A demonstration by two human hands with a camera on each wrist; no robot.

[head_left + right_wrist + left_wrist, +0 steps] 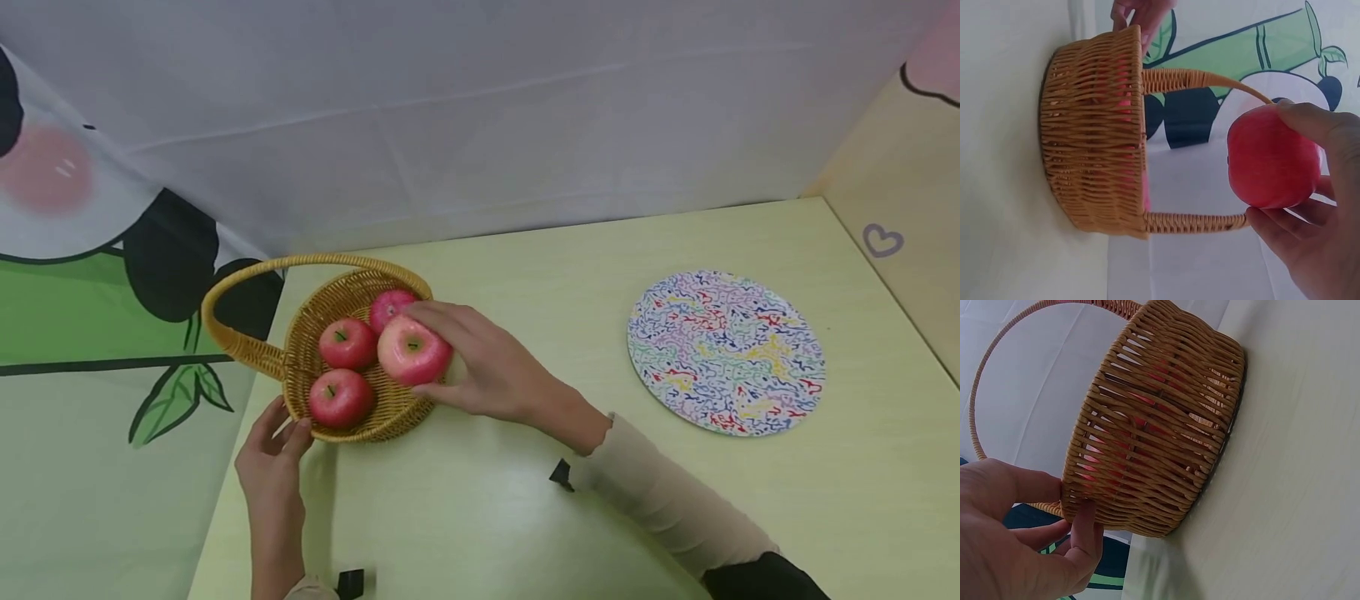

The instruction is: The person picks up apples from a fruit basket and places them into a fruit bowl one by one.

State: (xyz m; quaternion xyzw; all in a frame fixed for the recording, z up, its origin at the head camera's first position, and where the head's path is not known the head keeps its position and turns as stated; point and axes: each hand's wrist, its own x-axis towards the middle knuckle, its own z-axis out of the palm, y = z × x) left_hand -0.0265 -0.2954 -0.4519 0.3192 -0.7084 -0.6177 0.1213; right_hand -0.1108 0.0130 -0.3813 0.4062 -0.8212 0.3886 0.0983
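Observation:
A round wicker basket [395, 408] with one tall arched handle [225, 296] stands at the left of the table. Three red apples lie inside it: one near the front [342, 399], one in the middle [347, 343] and one at the back [391, 307], partly covered. My right hand [495, 362] grips a fourth, paler red apple [414, 350] between thumb and fingers. In the right wrist view this apple [1274, 156] is held up above the rim, apart from the basket. My left hand [276, 454] pinches the basket's near-left rim, thumb and fingers at the weave [1141, 425].
A round board [726, 353] with a multicoloured squiggle pattern lies at the right of the table [510, 275]. Small black tabs [561, 475] are on the near part of the tabletop. White cloth [480, 125] hangs behind, with a cartoon panda print at the left.

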